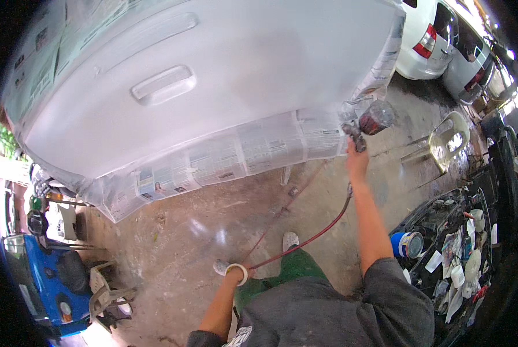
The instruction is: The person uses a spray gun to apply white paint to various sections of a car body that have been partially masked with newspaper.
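Observation:
My right hand is closed around the grip of a spray gun, whose dark-stained paint cup sticks out to the right. The gun is beside the lower right edge of a whitish-grey vehicle panel with a recessed handle area. Newspaper masking runs along the panel's bottom. From the gun a red air hose curves down to my left hand, which is closed on it near my leg. A roll of masking tape hangs around my left wrist.
White cars stand at the far right, with a plastic chair closer in. A cluttered black surface at right holds a blue can and rags. At left are a blue vehicle and another chair. The hose crosses above the concrete floor.

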